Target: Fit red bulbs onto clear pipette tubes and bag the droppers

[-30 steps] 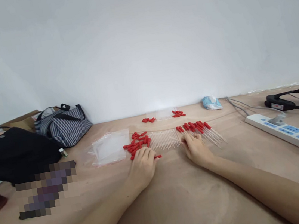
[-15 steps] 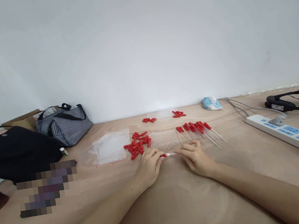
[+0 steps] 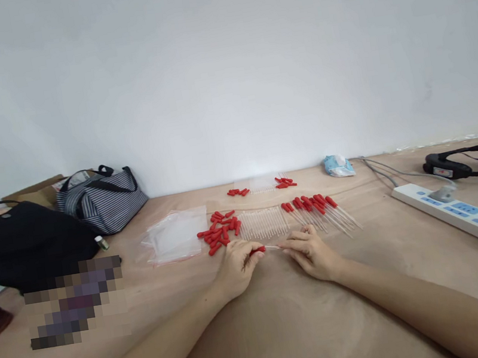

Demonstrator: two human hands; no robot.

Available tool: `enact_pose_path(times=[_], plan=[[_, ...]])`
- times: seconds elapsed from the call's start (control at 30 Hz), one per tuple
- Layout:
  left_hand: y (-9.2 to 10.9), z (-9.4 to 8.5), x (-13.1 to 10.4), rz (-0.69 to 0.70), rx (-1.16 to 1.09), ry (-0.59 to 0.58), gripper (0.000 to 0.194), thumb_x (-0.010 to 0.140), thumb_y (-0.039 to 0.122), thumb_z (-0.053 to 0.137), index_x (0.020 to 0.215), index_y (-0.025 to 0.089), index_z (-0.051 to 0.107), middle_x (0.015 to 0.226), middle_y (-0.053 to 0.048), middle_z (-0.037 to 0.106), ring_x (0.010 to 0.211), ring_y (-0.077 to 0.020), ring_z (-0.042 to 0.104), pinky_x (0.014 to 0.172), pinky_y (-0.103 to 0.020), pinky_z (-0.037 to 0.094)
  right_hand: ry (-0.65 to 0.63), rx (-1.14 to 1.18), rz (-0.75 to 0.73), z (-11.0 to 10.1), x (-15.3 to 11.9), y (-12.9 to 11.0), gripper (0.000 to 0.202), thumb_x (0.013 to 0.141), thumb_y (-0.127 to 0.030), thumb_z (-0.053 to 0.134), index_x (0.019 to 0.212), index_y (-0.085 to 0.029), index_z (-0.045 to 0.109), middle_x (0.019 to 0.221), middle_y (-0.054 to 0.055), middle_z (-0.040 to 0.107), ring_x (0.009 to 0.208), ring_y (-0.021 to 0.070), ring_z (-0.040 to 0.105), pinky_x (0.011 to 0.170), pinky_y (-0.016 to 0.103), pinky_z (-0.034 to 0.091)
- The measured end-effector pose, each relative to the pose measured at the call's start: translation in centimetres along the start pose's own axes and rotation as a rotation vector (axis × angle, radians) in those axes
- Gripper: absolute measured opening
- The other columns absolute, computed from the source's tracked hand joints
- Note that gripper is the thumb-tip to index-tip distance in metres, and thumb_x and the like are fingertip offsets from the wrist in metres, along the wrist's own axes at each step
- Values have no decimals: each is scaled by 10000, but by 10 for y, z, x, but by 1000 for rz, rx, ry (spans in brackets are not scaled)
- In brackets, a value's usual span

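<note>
L hand (image 3: 237, 268) is pinching a red dropper bulb (image 3: 260, 249), R hand (image 3: 315, 253) is gripping a thin clear tube (image 3: 272, 247) — tube's lying btwn them, long axis running L–R, approx. parallel w/ far edge of tabletop (image 3: 281, 329).

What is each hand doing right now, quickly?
Left hand: closed, holding a red dropper bulb.
Right hand: closed, holding a thin clear dropper tube.

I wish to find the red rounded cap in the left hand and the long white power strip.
Red rounded cap (image 3: 261, 249), head view: exposed end.
Long white power strip (image 3: 472, 216), head view: socketed top face.
</note>
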State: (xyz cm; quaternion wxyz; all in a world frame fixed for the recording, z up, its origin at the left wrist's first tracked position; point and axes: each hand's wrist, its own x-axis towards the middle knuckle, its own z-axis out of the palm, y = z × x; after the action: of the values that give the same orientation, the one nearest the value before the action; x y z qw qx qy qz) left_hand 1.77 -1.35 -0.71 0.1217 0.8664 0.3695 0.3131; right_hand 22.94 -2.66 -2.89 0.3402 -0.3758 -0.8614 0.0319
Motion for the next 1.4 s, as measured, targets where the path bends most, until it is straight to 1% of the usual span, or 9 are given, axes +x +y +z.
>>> enact_pose_path(times=[0.23, 0.37, 0.47, 0.87, 1.03, 1.2, 1.3, 1.33, 1.4], plan=[[0, 1, -2, 99, 34, -7, 182, 850, 249, 436, 778, 187, 591, 689, 6, 633, 655, -128, 555, 883, -360, 312, -55, -99, -112, -2, 3, 4, 263, 855, -158, 388, 1000, -219, 600, 799, 23, 624, 692, 108, 522, 698, 304, 228], [-1, 2, -4, 122, 107, -38, 174, 840, 239, 443, 778, 195, 600, 695, 4, 639, 674, -133, 564, 907, -384, 283, -49, -259, -203, -3, 4, 4, 300, 826, -90, 354, 928, -186, 619, 710, 18, 594, 603, 101, 464, 676, 313, 207], [0, 1, -4, 134, 121, -47, 166, 826, 250, 458, 762, 191, 599, 705, -7, 644, 687, -144, 566, 903, -398, 281, -26, -292, -230, -3, 4, 2, 283, 811, -91, 359, 865, -174, 624, 674, 13, 572, 581, 103, 431, 664, 313, 199], [5, 2, -5, 183, 135, -88, 176, 825, 254, 433, 747, 193, 578, 660, -2, 617, 686, -149, 551, 917, -393, 265, -72, -87, -111, 4, 5, -13, 261, 859, -168, 349, 791, -168, 601, 644, 13, 545, 615, 110, 458, 656, 282, 223], [5, 2, -4, 168, 127, -78, 162, 830, 244, 441, 760, 191, 577, 693, -1, 629, 707, -146, 554, 911, -381, 262, -110, -61, -95, 1, 9, -14, 243, 867, -168, 351, 831, -167, 592, 674, 13, 559, 649, 109, 476, 656, 272, 235], [0, 1, -2, 141, 142, -37, 132, 835, 252, 478, 789, 206, 593, 741, 10, 649, 759, -149, 557, 913, -390, 228, -129, -210, -107, -7, 13, -16, 184, 840, -221, 428, 857, -198, 610, 744, 28, 584, 733, 147, 465, 665, 301, 213], [-4, -1, -3, 115, 197, 7, 120, 824, 253, 502, 902, 229, 591, 824, 6, 640, 843, -163, 544, 924, -394, 213, -149, -308, -112, -10, 12, -14, 174, 820, -218, 448, 822, -198, 621, 723, 34, 592, 736, 159, 459, 660, 317, 200], [-5, -2, -3, 83, 221, 37, 164, 815, 249, 510, 965, 227, 573, 871, -7, 630, 880, -173, 534, 916, -391, 228, -145, -332, -74, -11, 12, -11, 179, 818, -215, 445, 815, -193, 623, 724, 39, 599, 741, 162, 463, 659, 319, 198], [-7, -4, -4, -8, 272, 99, 268, 790, 237, 527, 1056, 205, 526, 954, -38, 600, 941, -199, 510, 887, -384, 269, -92, -377, 87, -12, 12, -3, 198, 817, -211, 430, 808, -186, 626, 760, 50, 621, 771, 173, 479, 668, 324, 199]])
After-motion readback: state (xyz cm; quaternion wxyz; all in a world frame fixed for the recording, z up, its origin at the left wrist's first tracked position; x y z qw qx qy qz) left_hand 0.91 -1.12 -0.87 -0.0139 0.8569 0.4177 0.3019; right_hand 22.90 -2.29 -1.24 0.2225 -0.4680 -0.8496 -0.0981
